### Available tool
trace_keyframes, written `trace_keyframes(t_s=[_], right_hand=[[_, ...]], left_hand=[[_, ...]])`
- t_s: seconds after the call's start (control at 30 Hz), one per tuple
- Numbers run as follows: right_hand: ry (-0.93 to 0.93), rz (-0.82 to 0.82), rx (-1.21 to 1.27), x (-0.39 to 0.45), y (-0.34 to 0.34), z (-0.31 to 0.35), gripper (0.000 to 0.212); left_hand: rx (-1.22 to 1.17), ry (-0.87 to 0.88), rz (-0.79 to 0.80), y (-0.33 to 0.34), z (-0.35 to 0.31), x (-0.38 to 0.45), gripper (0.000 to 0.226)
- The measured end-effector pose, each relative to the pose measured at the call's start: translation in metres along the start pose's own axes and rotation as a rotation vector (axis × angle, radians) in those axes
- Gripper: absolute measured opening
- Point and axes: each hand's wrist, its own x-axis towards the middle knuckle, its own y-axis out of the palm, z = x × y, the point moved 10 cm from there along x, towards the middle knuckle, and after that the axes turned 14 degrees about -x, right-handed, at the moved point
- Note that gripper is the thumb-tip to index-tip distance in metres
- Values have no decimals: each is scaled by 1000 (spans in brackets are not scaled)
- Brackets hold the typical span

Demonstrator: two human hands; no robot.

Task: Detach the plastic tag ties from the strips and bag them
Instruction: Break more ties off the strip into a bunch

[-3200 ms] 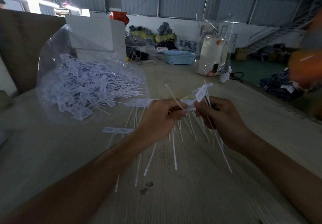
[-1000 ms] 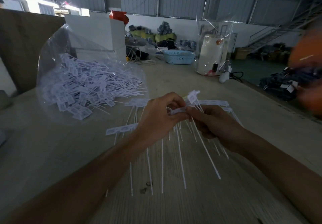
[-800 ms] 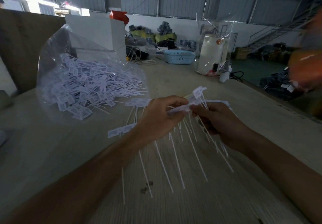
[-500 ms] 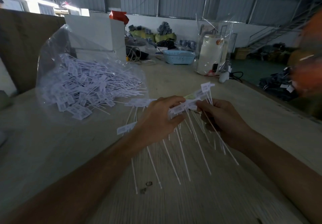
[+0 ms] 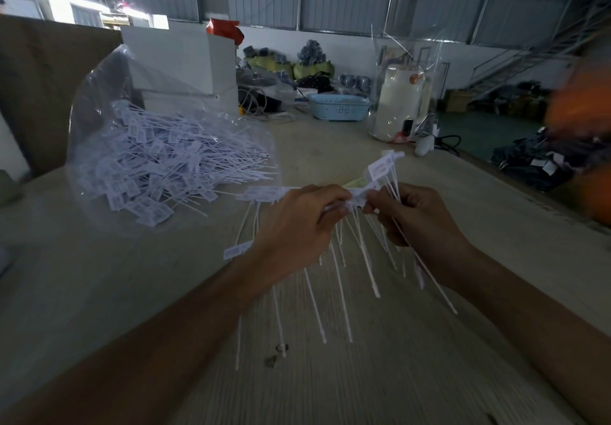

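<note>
1. Two hands meet just above the wooden table (image 5: pixel 413 375), near its middle. The left hand (image 5: pixel 294 229) has its fingers curled round a strip of tag ties (image 5: pixel 358 198), and the right hand (image 5: pixel 413 213) pinches the same strip just beside it, fingertips almost touching.
2. Thin white tails hang down from the strip towards the tabletop, splayed like a comb. They look light and springy — easily bent, and likely to snag one another.
3. I'd judge the flat label heads the place to take hold. A tag (image 5: pixel 380 168) sticks up above the right hand, and a pinch at the head with a twist against the strip should snap it off. Pulling by the tail would probably only stretch it.
4. Loose ties already fill the clear plastic bag (image 5: pixel 99 100) lying far left on the table, its mouth open towards the hands — slippery film, so it may slide when fed.
5. Print shows on the tag heads, but it is too small and dim to read. No brand is legible anywhere.
</note>
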Motion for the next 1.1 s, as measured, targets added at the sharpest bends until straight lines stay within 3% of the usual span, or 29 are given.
trace_keyframes(t_s=[0.53,0.77,0.9,1.1], right_hand=[[-50,43,24,1,3,1,31],[-6,18,-23,3,4,-4,29],[6,96,-54,2,9,-5,42],[57,222,-57,2,20,-15,26]], left_hand=[[-376,-73,-3,1,15,4,17],[-370,-86,-14,5,17,0,17],[-288,-20,-66,-5,10,2,19],[-217,8,-116,-11,12,4,23]])
